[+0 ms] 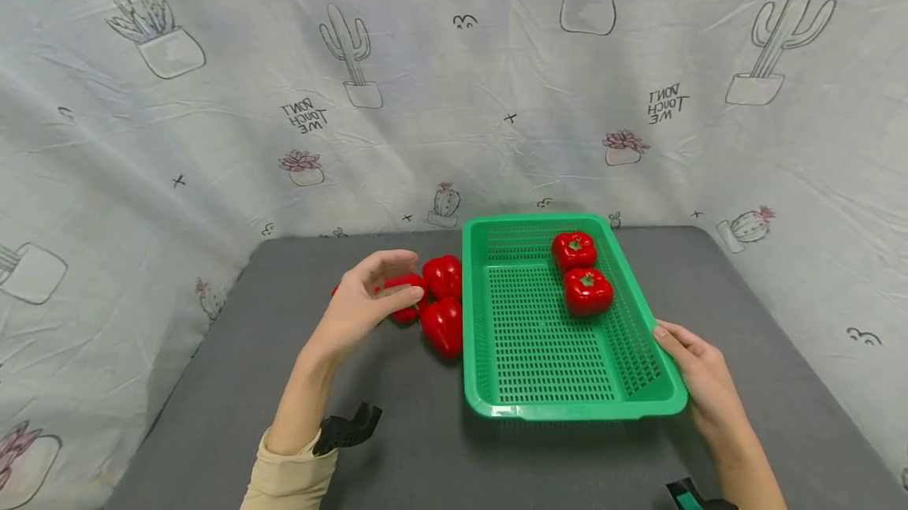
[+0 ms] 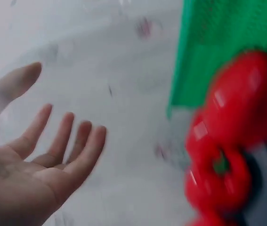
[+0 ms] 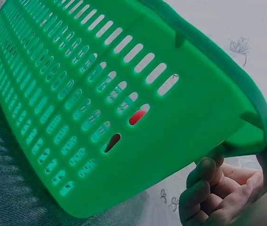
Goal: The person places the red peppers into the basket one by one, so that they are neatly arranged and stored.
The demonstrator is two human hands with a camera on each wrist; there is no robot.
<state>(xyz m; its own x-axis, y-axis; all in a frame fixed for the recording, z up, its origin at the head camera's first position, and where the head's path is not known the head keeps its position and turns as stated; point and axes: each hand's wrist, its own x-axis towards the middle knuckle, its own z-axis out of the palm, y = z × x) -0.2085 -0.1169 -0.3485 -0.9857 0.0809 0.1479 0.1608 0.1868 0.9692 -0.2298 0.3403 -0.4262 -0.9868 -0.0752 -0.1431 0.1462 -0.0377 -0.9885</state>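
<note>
My left hand (image 1: 362, 293) is held over several red bell peppers left of the basket, its fingers spread and bent a little, holding nothing. In the left wrist view the open palm (image 2: 44, 174) is apart from the peppers (image 2: 246, 99). One bell pepper (image 1: 406, 307) is partly hidden behind this hand; another pepper (image 1: 444, 327) lies against the basket's left side. My right hand (image 1: 705, 376) grips the right rim of a green plastic basket (image 1: 567, 411), thumb on top and fingers curled underneath. Inside the basket, two bell peppers (image 1: 589, 293) sit at the upper right.
The dark grey table (image 1: 411, 447) extends around the basket. Behind and beside it hangs a pale cloth (image 1: 426, 100) printed with cacti and potted plants. Black straps (image 1: 347, 429) are on my wrists.
</note>
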